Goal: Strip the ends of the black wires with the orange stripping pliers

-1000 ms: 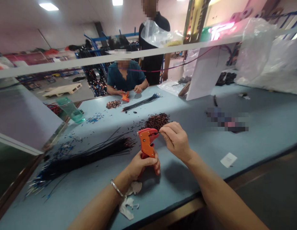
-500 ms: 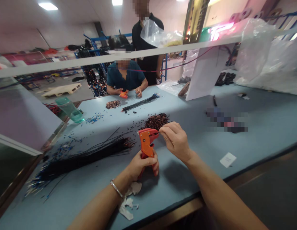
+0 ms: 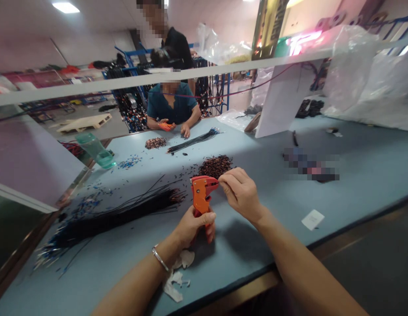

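Note:
My left hand [image 3: 199, 226] is wrapped round the handles of an orange and red wire stripper [image 3: 201, 197], held upright with its jaws to the right. Right at the jaw tip, my right hand [image 3: 239, 191] is closed in a pinch; whatever lies between its fingertips is too small to make out. Behind the tool is a heap of short dark and coppery offcuts [image 3: 215, 166]. To the left lies a thick bundle of black wires [image 3: 114, 217], with coppery ends toward the tool and blue and white ends at the far left.
Across the table [image 3: 276, 237] sits a co-worker [image 3: 172, 103] holding an orange tool, near a smaller wire bundle [image 3: 193, 141] and an offcut pile [image 3: 155, 143]. A green bottle [image 3: 96, 151] leans at left. White scraps [image 3: 174, 283] and a label [image 3: 313, 219] lie near the front edge.
My left fingers have drawn in slightly on the stripper's handles; my right hand stays at the jaws. A standing person behind has moved left, and the seated co-worker's hands have shifted.

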A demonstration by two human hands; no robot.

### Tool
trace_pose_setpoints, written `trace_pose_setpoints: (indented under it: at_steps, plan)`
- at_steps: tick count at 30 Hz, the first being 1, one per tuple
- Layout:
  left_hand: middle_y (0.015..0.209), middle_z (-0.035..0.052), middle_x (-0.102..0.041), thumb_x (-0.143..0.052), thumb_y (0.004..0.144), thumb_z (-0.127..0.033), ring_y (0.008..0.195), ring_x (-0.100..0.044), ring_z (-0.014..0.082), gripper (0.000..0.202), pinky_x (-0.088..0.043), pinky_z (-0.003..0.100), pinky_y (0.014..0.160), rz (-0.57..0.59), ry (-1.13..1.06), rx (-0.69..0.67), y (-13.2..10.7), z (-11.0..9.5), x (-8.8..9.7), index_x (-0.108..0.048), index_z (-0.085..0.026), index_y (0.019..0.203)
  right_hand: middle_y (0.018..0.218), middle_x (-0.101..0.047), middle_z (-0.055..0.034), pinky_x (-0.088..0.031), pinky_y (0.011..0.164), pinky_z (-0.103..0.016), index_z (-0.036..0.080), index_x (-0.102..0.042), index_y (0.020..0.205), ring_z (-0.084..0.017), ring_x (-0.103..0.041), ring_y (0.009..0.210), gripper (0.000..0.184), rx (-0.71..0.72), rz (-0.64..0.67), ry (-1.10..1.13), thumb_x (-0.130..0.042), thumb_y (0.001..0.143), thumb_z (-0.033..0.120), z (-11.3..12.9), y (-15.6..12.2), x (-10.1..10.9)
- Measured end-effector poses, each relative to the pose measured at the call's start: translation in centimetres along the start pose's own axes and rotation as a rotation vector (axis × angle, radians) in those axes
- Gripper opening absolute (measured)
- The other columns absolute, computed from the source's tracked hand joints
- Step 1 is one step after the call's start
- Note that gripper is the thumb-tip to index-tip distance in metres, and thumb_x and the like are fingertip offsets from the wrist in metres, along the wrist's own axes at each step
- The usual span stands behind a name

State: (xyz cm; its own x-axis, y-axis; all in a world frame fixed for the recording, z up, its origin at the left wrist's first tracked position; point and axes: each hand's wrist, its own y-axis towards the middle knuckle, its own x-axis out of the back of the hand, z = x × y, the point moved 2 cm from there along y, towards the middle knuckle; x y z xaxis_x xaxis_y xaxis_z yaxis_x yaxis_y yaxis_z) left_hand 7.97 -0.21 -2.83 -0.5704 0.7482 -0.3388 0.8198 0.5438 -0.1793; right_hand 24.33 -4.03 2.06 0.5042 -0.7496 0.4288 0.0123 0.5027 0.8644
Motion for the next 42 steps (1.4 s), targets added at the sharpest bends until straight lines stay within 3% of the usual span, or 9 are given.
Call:
trace_pose_setpoints:
  at_steps: [8,19,24,29,35,39,42]
  plan:
    - [0.036,-0.0079,-0.041,-0.076,0.063,-0.053,0.026,-0.04,0.0093,0.048,-0.034,0.023,0.033,-0.062,0.01,0.024,0.1,0.0,-0.3,-0.042,-0.019,0.061,0.074,-0.059,-0.006,-0.044,0.068,-0.034,0.019,-0.055,0.081,-0.019,-0.051,0.073,0.015,-0.003,-0.003,-0.006,-0.047,0.091,0.012,-0.1,-0.1,0.0]
    - [0.035,-0.0085,-0.036,-0.075,0.064,-0.056,0.025,-0.033,0.0062,0.052,-0.03,0.022,0.031,-0.062,0.015,0.011,0.3,0.2,-0.1,-0.039,-0.019,0.054,0.074,-0.058,-0.0058,-0.043,0.068,-0.033,0.02,-0.056,0.08,-0.019,-0.05,0.073,0.016,-0.04,0.01,-0.005,-0.046,0.091,0.014,-0.4,-0.3,-0.3]
    - [0.047,-0.0044,-0.051,-0.074,0.07,-0.047,0.037,-0.05,0.0109,0.04,-0.042,0.024,0.04,-0.023,0.031,-0.037,0.1,0.0,0.0,-0.048,-0.016,0.073,0.074,-0.059,-0.0058,-0.043,0.068,-0.033,0.02,-0.057,0.08,-0.019,-0.05,0.074,0.016,-0.033,0.011,-0.01,-0.046,0.091,0.015,-0.6,-0.4,-0.6]
    - [0.054,-0.0024,-0.06,-0.073,0.073,-0.042,0.042,-0.055,0.0137,0.042,-0.048,0.026,0.044,0.032,-0.007,-0.048,-0.1,-0.1,-0.1,-0.045,-0.017,0.092,0.074,-0.058,-0.0055,-0.043,0.068,-0.033,0.02,-0.057,0.08,-0.018,-0.05,0.073,0.017,-0.028,0.027,-0.032,-0.046,0.092,0.015,-0.6,-0.4,-0.7]
    - [0.08,0.0082,-0.07,-0.075,0.073,-0.035,0.067,-0.066,0.0195,0.038,-0.054,0.035,0.065,0.08,-0.08,-0.083,-0.1,-0.2,0.2,-0.05,-0.015,0.093,0.076,-0.06,-0.0055,-0.045,0.071,-0.034,0.02,-0.059,0.082,-0.019,-0.053,0.076,0.014,-0.041,-0.026,-0.023,-0.049,0.09,0.015,-0.5,-0.2,-0.1]
    - [0.099,0.0093,-0.067,-0.075,0.072,-0.031,0.068,-0.067,0.019,0.034,-0.053,0.035,0.066,0.077,-0.099,-0.127,0.0,-0.4,0.3,-0.055,-0.015,0.094,0.077,-0.061,-0.0057,-0.046,0.07,-0.034,0.02,-0.061,0.084,-0.019,-0.054,0.075,0.014,-0.04,-0.057,-0.006,-0.05,0.089,0.014,-0.3,0.1,0.3]
    - [0.092,0.0091,-0.068,-0.075,0.073,-0.03,0.067,-0.067,0.0192,0.032,-0.052,0.035,0.067,0.081,-0.104,-0.122,0.0,-0.5,0.4,-0.056,-0.014,0.094,0.08,-0.062,-0.0067,-0.048,0.073,-0.035,0.02,-0.064,0.088,-0.019,-0.055,0.079,0.015,-0.036,-0.065,0.028,-0.051,0.089,0.014,-0.1,0.1,0.3]
